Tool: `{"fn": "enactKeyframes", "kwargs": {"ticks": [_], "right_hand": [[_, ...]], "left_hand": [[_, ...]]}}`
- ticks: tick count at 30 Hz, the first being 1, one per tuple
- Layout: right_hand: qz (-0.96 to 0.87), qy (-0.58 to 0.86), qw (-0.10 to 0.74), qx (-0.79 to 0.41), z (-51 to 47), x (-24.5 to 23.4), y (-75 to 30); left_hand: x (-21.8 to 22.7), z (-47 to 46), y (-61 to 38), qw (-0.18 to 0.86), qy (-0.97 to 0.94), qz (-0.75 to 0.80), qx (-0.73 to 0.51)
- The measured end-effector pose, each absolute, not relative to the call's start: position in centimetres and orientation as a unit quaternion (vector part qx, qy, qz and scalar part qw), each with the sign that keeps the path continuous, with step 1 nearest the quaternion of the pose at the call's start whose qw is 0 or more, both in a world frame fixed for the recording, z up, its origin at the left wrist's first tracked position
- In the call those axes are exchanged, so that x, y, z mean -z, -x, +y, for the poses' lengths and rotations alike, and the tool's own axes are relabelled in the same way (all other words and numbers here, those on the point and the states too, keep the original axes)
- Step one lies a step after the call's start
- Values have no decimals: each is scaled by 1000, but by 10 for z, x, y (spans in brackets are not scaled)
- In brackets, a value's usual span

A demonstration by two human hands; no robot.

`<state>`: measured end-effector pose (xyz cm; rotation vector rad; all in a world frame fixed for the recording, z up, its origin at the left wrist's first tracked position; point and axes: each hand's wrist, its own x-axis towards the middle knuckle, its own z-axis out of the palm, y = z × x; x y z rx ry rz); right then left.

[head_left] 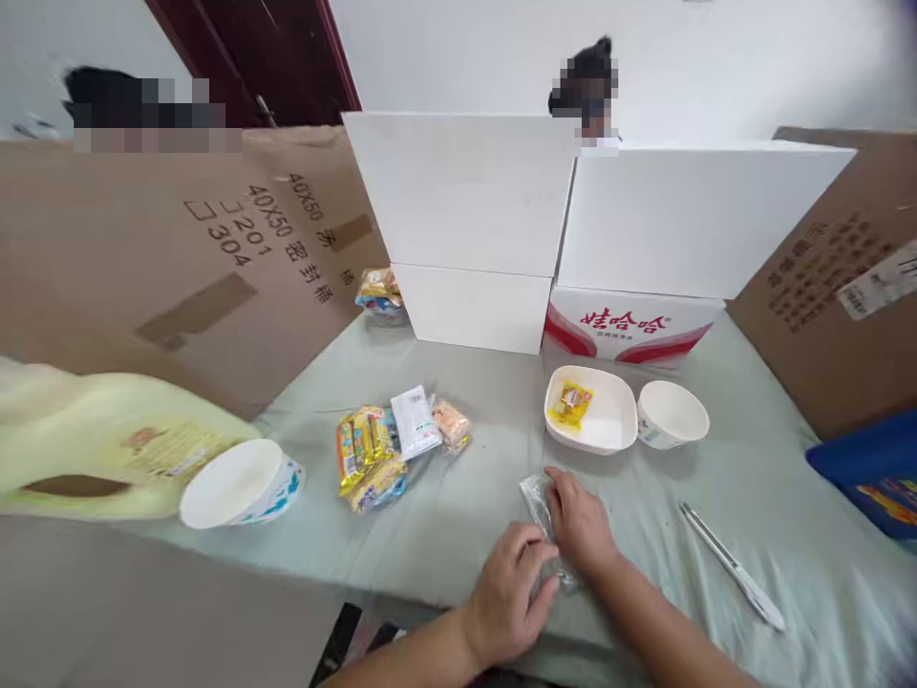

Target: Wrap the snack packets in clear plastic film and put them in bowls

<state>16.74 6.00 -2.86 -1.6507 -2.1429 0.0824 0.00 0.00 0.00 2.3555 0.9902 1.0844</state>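
A clear, crinkled plastic wrapper (534,499) lies on the cloth-covered table in front of me. My right hand (582,521) rests against its right side, index finger stretched forward and the other fingers bent; part of the wrapper is hidden by it. Close by on the left, my left hand (510,591) has curved fingers with the thumb apart, near the wrapper's lower part, and I see nothing held in it. Beyond my hands stands a white rectangular bowl (612,416) with a small yellow packet (571,405) inside, beside a round paper bowl (671,417).
Left of centre are yellow snack packs (365,444), a white packet (415,422) and a pinkish packet (450,423). A paper bowl (240,485) sits near a pale yellow bag (107,440). A white pen-like tool (732,566) lies right. White boxes (473,306) line the back; two people are partly visible behind.
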Motion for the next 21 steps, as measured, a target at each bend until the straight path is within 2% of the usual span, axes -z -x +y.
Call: {"fn": "enactKeyframes", "kwargs": {"ticks": [8, 16, 18, 21], "right_hand": [[-776, 597, 203, -21, 59, 26, -163], [-716, 673, 180, 45, 63, 6, -199], [-731, 652, 193, 64, 58, -3, -208], [-828, 519, 196, 79, 32, -9, -207]], "left_hand": [[2, 57, -14, 100, -874, 389, -274], [6, 55, -14, 120, -875, 408, -232], [4, 55, -13, 131, -874, 408, -231], [3, 56, -11, 140, -874, 403, -234]]}}
